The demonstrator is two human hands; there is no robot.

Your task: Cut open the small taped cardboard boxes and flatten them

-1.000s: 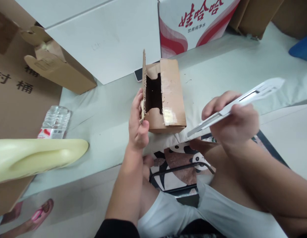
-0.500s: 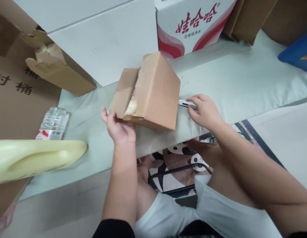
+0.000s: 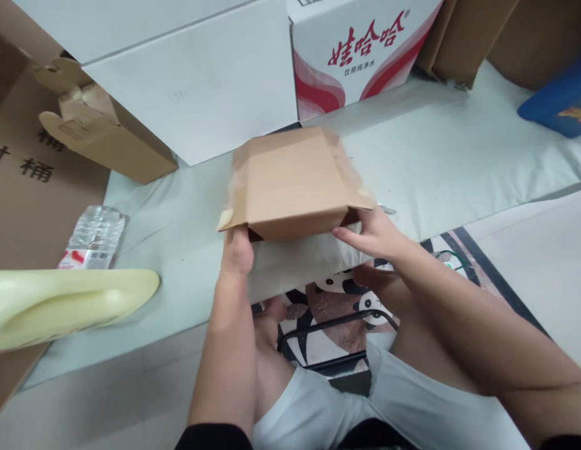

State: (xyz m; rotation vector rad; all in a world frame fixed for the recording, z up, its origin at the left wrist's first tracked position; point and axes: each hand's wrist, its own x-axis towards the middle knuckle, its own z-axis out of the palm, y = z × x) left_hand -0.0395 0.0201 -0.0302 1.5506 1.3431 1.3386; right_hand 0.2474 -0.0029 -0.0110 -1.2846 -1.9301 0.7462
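A small brown cardboard box [image 3: 293, 181] with torn flap edges is tilted over the bench in front of me. My left hand [image 3: 238, 249] grips its near left corner, the fingers hidden beneath the flap. At the near right corner my right hand [image 3: 372, 232] holds the box, thumb in front and the other fingers hidden under the right flap. Just beyond my right hand, a slim silvery tool [image 3: 387, 209], likely a utility knife, lies on the bench, mostly covered.
The bench has a pale green cover [image 3: 450, 150]. Behind stand a white carton [image 3: 192, 94] and a red-and-white water carton [image 3: 360, 62]. To the left are an open brown box [image 3: 126, 144], a clear plastic bottle [image 3: 96, 231] and a pale yellow object [image 3: 84, 300]. A blue container [image 3: 560, 103] stands right.
The box has turned so a broad face with flaps on both sides faces up. My right hand has let go of the silvery tool and taken hold of the box's right side.
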